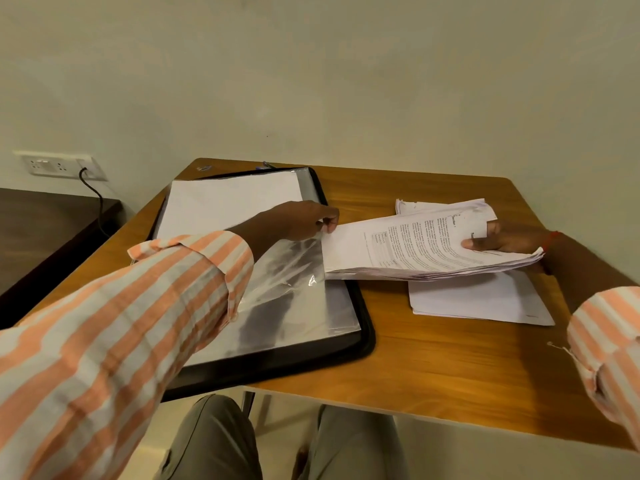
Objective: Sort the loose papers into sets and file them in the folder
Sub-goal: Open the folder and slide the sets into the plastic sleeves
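A black folder [363, 327] lies open on the left half of the wooden table, its clear plastic sleeves [298, 299] facing up. White sheets [228, 202] lie on its far half. My left hand [301, 220] reaches across the folder and pinches the open edge of a plastic sleeve. My right hand [502, 237] grips a thick set of printed papers [408, 251] by its right end, thumb on top. The set's left end meets the sleeve edge at my left fingers. Under the held set, another pile of papers [481, 299] lies flat on the table.
The wooden table [450, 368] stands against a pale wall. More papers [415, 206] lie behind the held set. A dark cabinet [45, 230] stands to the left, under a wall socket [59, 164] with a black cable plugged in. My knees [214, 441] show below the table's front edge.
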Action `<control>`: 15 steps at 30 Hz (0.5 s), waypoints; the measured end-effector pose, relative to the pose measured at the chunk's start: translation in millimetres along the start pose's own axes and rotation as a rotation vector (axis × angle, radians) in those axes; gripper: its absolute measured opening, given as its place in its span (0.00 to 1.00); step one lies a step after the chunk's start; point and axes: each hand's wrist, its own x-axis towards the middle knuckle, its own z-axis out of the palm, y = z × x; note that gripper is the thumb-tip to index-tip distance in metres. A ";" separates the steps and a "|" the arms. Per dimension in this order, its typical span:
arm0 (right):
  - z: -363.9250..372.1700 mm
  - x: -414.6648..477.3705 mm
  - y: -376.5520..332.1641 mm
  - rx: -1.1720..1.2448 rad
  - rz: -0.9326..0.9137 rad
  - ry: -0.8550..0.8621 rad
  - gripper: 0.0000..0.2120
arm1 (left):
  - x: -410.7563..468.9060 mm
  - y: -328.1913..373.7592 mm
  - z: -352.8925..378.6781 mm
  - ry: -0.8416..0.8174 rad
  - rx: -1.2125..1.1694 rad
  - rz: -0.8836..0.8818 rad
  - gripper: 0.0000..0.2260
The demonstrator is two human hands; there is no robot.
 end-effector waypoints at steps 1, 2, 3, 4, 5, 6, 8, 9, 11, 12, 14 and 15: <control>0.3 1.5 2.3 0.002 0.015 0.000 0.09 | 0.5 0.1 0.2 -0.004 -0.006 -0.004 0.15; 0.8 2.8 2.5 0.011 0.026 0.000 0.10 | 0.8 0.2 0.2 -0.003 -0.013 -0.008 0.14; 1.3 4.8 3.5 0.022 0.040 0.008 0.10 | 0.8 0.8 0.2 -0.001 -0.016 -0.009 0.13; 3.0 5.8 1.7 0.039 0.047 0.013 0.11 | 0.7 1.5 0.3 0.001 -0.015 -0.010 0.13; 5.6 5.8 -1.3 0.072 0.040 0.004 0.13 | 0.2 2.5 0.2 -0.001 -0.011 -0.009 0.14; 8.4 5.1 -5.0 0.109 0.038 -0.008 0.17 | 0.4 3.2 0.4 -0.005 -0.010 -0.008 0.14; 13.2 6.5 -9.8 0.179 0.025 -0.037 0.31 | -1.2 3.9 0.7 -0.006 -0.005 -0.013 0.13; 13.2 7.9 -10.4 0.197 0.029 -0.047 0.35 | -2.5 3.7 1.1 0.003 -0.002 -0.015 0.13; 11.8 9.0 -12.5 0.216 0.060 -0.029 0.28 | -7.5 5.1 1.1 0.043 0.015 -0.016 0.12; 9.5 8.5 -13.3 0.260 0.086 -0.014 0.22 | -10.8 6.8 1.3 0.070 0.024 -0.020 0.12; 7.9 3.4 -14.7 0.464 0.183 0.016 0.12 | -20.0 13.8 2.2 0.135 -0.001 -0.038 0.10; 8.0 0.4 -13.4 0.575 0.217 0.009 0.11 | -26.2 18.8 4.9 0.172 -0.032 -0.059 0.09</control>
